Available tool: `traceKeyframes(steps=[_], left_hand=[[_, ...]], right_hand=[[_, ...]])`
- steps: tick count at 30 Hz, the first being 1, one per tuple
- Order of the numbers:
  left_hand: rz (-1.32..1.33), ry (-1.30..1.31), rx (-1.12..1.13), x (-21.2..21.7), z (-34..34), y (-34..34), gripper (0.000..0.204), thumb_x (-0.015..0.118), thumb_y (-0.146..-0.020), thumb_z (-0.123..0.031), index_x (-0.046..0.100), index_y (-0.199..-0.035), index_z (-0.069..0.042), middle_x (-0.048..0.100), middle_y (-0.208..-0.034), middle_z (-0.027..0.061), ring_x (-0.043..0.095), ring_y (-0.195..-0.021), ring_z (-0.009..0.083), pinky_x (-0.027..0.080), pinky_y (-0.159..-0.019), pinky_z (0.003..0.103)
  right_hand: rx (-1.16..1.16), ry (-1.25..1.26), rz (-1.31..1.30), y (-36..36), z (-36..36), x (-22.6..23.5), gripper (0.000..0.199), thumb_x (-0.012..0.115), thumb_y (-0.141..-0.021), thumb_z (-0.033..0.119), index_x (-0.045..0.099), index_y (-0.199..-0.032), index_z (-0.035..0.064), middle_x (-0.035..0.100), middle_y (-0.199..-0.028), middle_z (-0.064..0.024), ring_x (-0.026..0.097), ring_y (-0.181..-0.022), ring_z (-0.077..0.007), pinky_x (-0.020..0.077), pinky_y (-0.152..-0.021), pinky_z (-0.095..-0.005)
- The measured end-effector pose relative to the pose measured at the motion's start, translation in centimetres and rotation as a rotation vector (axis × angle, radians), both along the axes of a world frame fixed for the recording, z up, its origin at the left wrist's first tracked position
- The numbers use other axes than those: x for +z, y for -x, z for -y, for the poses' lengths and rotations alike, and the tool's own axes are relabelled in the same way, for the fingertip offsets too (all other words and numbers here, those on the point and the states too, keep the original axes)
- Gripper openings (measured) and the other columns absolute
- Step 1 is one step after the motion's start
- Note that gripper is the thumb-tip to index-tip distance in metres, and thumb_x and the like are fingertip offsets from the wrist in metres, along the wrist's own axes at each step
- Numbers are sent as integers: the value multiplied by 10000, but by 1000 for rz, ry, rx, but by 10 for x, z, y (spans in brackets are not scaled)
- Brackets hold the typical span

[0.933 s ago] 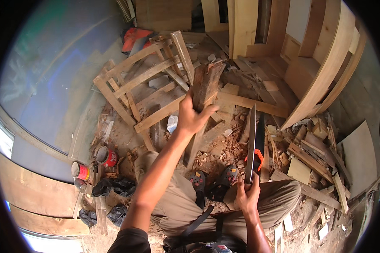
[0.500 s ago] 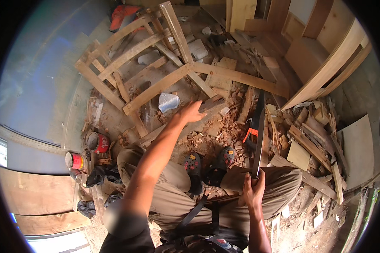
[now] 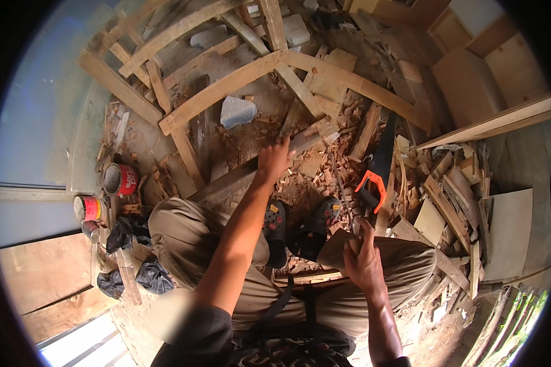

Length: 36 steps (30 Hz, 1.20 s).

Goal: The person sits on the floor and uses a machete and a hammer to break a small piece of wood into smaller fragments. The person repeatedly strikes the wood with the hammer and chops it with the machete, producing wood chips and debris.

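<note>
My left hand [image 3: 275,160] holds a rough wooden board [image 3: 232,178] that lies slanting across the floor in front of my feet, its far end up to the right. My right hand [image 3: 362,260], above my right knee, is closed round the handle of a machete [image 3: 341,186]. Its blade shows almost edge-on as a thin dark line toward the board, and my fingers hide most of the handle. Just right of it lies a handsaw [image 3: 384,147] with a black blade and an orange-and-black handle.
Nailed wooden frames [image 3: 226,92] stand across the far side, with a pale stone block [image 3: 237,112] near them. Wood chips [image 3: 306,168] litter the ground. Offcuts [image 3: 447,202] pile up at the right. Paint cans [image 3: 121,179] and black plastic bags [image 3: 154,276] are at the left.
My left hand has shifted back along the board from near its far end. The machete has swung from upright beside the saw to pointing left toward the board. The view has tilted down.
</note>
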<state>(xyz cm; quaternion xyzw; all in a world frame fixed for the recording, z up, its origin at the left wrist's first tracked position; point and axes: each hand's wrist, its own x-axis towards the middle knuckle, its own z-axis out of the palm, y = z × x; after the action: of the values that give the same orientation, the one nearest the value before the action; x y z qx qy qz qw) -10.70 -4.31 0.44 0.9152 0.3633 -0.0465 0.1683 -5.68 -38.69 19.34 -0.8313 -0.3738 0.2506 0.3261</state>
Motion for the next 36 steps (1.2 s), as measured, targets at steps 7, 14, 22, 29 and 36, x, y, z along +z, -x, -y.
traceKeyframes(steps=[7,14,22,29,36], left_hand=[[-43,-109,-121,-7,-17,3,616,550,-986,-499,459,-1472,-132,733,-840,114,722,-708,285,593,-622,414],[-129,-35,-77,10,-9,-1,598,552,-976,-520,465,-1467,-191,738,-874,131,730,-769,297,605,-703,440],[-52,-41,-48,5,-9,3,579,561,-971,-496,476,-1449,-181,739,-926,131,730,-832,307,609,-740,436],[-46,-14,-28,1,-9,2,590,581,-947,-511,501,-1436,-190,741,-867,151,730,-767,333,611,-679,458],[-79,10,-30,0,-10,1,585,556,-963,-498,480,-1448,-180,741,-950,148,730,-817,318,613,-705,452]], right_hand=[[261,209,239,-20,-50,4,532,650,-874,96,507,-1385,136,645,-979,-202,665,-866,-399,538,-741,-501],[442,369,552,-58,-77,32,479,618,-861,60,567,-1329,146,622,-998,-195,692,-694,-353,590,-620,-476],[569,327,696,-75,-92,45,435,580,-870,16,545,-1289,129,609,-940,-192,699,-669,-337,599,-555,-419],[620,379,690,-73,-93,43,425,581,-878,22,546,-1289,122,614,-925,-187,707,-684,-332,600,-556,-413],[567,403,684,-75,-93,42,451,607,-896,51,563,-1333,151,609,-981,-192,701,-728,-348,584,-615,-447]])
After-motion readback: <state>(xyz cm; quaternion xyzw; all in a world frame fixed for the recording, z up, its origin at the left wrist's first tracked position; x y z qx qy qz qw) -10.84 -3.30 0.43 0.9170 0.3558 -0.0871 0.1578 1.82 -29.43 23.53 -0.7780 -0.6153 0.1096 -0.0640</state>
